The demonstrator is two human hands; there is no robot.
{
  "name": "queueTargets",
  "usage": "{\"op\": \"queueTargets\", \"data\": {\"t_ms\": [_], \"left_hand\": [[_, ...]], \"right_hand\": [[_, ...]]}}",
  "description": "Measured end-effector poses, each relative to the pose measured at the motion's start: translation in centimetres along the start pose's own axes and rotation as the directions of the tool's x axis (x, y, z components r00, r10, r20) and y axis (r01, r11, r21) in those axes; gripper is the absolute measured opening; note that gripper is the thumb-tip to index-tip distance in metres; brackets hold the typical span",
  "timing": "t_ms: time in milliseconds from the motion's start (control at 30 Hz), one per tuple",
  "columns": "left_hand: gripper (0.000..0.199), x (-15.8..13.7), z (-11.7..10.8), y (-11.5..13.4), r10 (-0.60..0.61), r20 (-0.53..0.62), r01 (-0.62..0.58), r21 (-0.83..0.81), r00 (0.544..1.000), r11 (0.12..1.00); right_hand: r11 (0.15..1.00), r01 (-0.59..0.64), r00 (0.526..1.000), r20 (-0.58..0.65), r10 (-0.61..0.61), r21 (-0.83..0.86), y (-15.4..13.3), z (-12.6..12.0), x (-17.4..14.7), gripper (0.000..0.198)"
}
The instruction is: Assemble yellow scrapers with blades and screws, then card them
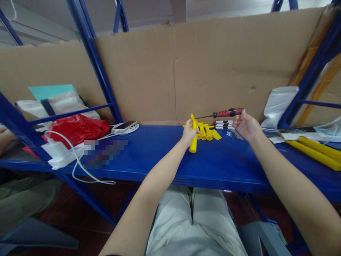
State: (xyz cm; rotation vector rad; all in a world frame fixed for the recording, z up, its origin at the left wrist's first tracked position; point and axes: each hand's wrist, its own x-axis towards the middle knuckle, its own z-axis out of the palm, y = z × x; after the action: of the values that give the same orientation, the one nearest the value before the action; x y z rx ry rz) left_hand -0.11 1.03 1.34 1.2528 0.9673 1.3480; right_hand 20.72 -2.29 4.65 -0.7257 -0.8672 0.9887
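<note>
My left hand is closed around a yellow plastic tube-like part, held upright over the blue shelf. In my right hand the fingers pinch the end of a screwdriver with a red and black handle. Its shaft points left, and the tip meets the upper part of the yellow piece; exactly where it touches I cannot tell. Just behind, several more yellow parts lie on the shelf. Small metal pieces and a stack of white and black items are near my right hand.
Long yellow tubes and a white plastic bag lie at the right. Leftward are a phone on a coiled cable, a red bag and a white power strip. Cardboard backs the blue shelf. Another person's hand shows far left.
</note>
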Motion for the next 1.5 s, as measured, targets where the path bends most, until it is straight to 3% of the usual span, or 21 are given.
{"op": "queueTargets", "data": {"t_ms": [233, 500, 800, 967, 1333, 1500], "left_hand": [[0.083, 0.38, -0.05, -0.46, 0.014, 0.023, -0.015, 0.018, 1.0, 1.0], [0.081, 0.65, -0.13, -0.71, 0.034, 0.036, -0.035, 0.029, 0.999, 0.999], [0.082, 0.58, -0.17, -0.47, 0.02, 0.022, -0.02, 0.011, 1.0, 1.0], [0.08, 0.67, -0.16, -0.66, 0.018, 0.024, -0.019, 0.022, 1.0, 1.0], [0.082, 0.7, -0.19, -0.97, 0.032, 0.044, -0.034, 0.035, 0.999, 0.999], [0.079, 0.53, -0.12, -0.87, 0.034, 0.043, -0.036, 0.048, 0.999, 0.998]], "right_hand": [[0.999, -0.049, 0.996, -0.07, 0.05, 0.009, -0.11, -0.02, 0.14, 0.034], [0.998, -0.029, 1.0, -0.001, 0.029, -0.061, -0.09, -0.08, -0.04, 0.037], [0.999, 0.027, 1.0, 0.0, -0.027, -0.037, -0.25, 0.41, -0.5, 0.028], [0.995, 0.041, 0.999, 0.0, -0.041, -0.088, -0.13, 0.27, -0.44, 0.034], [0.987, 0.101, 0.99, -0.086, -0.112, -0.126, 0.3, 0.02, 0.02, 0.043], [0.982, 0.067, 0.984, -0.152, -0.094, -0.175, 0.65, -0.35, 0.24, 0.041]]}}
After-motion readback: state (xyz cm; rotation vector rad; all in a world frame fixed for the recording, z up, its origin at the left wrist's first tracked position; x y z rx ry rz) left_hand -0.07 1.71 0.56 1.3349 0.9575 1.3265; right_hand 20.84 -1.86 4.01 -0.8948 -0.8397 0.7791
